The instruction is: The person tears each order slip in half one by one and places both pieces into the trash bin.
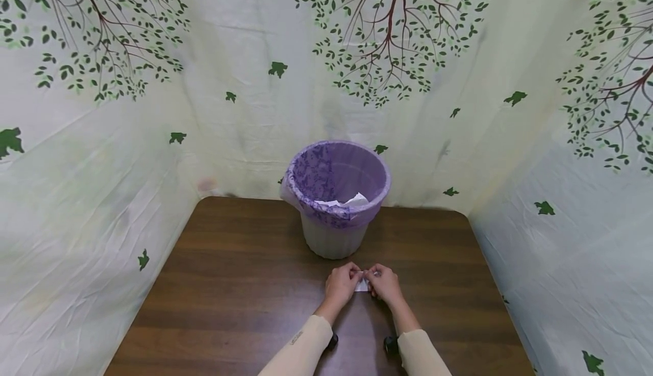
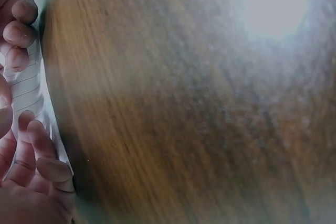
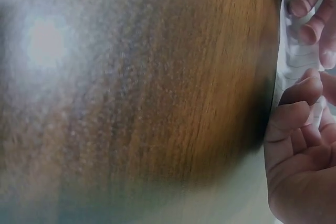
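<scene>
A small sheet of lined white paper [image 1: 361, 286] is held between the two hands, just in front of the bin. My left hand [image 1: 340, 285] pinches its upper left part, and my right hand [image 1: 385, 284] pinches it from the right, with the fingertips of both hands close together. Ruled lines show on the paper [image 2: 27, 85] in the left wrist view, where it looks bent. In the right wrist view the paper [image 3: 294, 59] runs between the curled fingers of both hands; part of it is hidden behind them.
Behind the hands stands a pale bin [image 1: 334, 237] with a purple patterned liner [image 1: 313, 174] over its rim. White crumpled paper [image 1: 355, 200] lies inside. The brown wooden table [image 1: 229, 285] is bordered by pale fabric walls [image 1: 245, 155] printed with trees and leaves.
</scene>
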Demonstrator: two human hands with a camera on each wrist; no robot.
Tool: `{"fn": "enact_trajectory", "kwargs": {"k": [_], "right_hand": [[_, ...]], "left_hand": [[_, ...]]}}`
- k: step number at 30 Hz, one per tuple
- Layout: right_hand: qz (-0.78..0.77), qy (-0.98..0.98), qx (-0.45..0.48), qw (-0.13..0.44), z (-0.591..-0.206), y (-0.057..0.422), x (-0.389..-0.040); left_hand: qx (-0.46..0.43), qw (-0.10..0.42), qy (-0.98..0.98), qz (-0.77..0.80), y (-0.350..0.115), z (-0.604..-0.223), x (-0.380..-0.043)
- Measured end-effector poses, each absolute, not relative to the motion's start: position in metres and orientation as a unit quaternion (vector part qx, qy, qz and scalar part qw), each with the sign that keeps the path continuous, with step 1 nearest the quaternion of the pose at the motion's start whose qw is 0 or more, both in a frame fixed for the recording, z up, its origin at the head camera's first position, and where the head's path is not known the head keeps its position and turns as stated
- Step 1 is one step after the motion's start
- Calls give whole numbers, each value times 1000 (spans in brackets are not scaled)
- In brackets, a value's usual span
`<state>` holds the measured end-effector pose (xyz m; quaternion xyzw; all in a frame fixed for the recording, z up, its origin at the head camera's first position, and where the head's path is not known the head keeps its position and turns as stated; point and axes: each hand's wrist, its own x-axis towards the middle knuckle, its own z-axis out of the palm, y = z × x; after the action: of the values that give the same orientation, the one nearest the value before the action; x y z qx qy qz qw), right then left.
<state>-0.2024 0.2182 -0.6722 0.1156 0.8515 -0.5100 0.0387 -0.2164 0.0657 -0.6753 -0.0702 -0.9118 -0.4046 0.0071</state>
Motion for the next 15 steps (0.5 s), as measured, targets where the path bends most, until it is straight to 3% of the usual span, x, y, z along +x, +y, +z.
{"fn": "enact_trajectory", "kwargs": {"k": [15], "right_hand": [[-523,848,84,9,-648,209,-200]], "left_hand": [[-53,22,-904,-424,55,-652,-216]]}}
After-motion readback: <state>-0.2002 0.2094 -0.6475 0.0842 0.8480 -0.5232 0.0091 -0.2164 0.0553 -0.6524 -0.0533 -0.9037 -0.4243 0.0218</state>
